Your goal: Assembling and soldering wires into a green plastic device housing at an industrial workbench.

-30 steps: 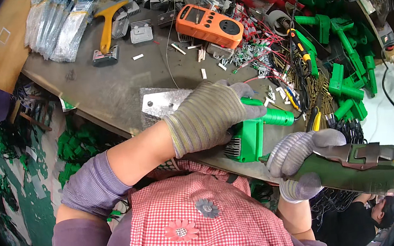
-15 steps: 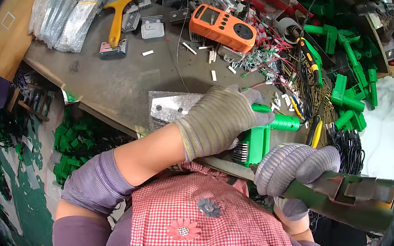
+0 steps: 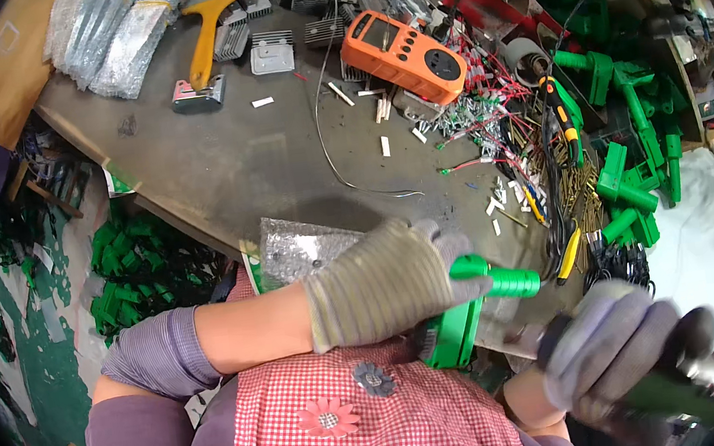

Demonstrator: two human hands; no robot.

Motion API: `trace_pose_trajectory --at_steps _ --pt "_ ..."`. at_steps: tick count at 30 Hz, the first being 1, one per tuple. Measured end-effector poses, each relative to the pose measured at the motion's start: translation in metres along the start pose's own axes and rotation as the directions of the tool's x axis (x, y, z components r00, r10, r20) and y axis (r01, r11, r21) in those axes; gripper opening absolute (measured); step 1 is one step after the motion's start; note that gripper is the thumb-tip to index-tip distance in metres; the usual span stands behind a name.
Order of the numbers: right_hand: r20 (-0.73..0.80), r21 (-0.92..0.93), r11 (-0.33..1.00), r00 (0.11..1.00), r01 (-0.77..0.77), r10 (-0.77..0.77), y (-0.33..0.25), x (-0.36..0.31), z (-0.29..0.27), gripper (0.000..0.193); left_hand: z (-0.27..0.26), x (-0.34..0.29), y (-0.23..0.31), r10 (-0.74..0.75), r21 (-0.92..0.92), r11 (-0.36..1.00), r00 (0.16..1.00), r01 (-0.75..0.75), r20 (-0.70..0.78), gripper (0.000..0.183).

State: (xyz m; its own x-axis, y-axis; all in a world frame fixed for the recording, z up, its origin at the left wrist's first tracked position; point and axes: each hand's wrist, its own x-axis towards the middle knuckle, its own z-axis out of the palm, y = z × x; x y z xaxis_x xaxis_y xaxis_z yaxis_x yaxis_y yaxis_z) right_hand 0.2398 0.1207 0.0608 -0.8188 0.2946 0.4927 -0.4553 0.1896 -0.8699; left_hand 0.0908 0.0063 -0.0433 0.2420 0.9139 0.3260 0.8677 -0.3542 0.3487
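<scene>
My left hand (image 3: 383, 287), in a grey striped glove, is closed on a green plastic T-shaped tool (image 3: 453, 336) held at the table's near edge. Its round ribbed handle (image 3: 518, 282) points right, past the fingers. My right hand (image 3: 627, 350), gloved too and smeared by motion, is off the table at the lower right. It grips a long dark green object (image 3: 686, 396), too blurred to name its kind. Beside my left wrist lies a bubble-wrap pouch (image 3: 302, 249).
An orange meter (image 3: 404, 57) lies at the table's back, near a yellow-handled scraper (image 3: 206, 50) and grey finned metal parts (image 3: 272, 55). Small wired parts, long screws (image 3: 584, 195), yellow-black pliers (image 3: 569, 252) and green housings (image 3: 629, 189) crowd the right. Bubble-wrap packs (image 3: 131, 50) lie back left.
My left hand has drawn the green tool nearer and slightly left, and the tool has tilted. My right hand has moved right and down with the dark green object.
</scene>
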Motion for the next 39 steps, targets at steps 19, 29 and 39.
trace_pose_trajectory --at_steps 19,29,39 --pt "-0.024 0.211 0.973 0.995 -0.089 0.097 0.042 0.000 -0.021 0.068 -0.003 0.002 -0.006 0.026 -0.138 0.990 0.999 -0.032 -0.048 0.038" --pt "-0.613 0.066 0.987 0.786 0.147 -0.076 0.002 -0.011 -0.023 0.078 -0.015 -0.005 0.003 -0.123 -0.034 0.991 0.988 0.127 0.097 0.058" --pt "-0.668 0.625 0.685 0.711 0.375 0.221 0.050 -0.106 -0.115 0.049 -0.020 -0.008 -0.002 -0.312 0.098 0.949 0.935 0.299 0.168 0.075"
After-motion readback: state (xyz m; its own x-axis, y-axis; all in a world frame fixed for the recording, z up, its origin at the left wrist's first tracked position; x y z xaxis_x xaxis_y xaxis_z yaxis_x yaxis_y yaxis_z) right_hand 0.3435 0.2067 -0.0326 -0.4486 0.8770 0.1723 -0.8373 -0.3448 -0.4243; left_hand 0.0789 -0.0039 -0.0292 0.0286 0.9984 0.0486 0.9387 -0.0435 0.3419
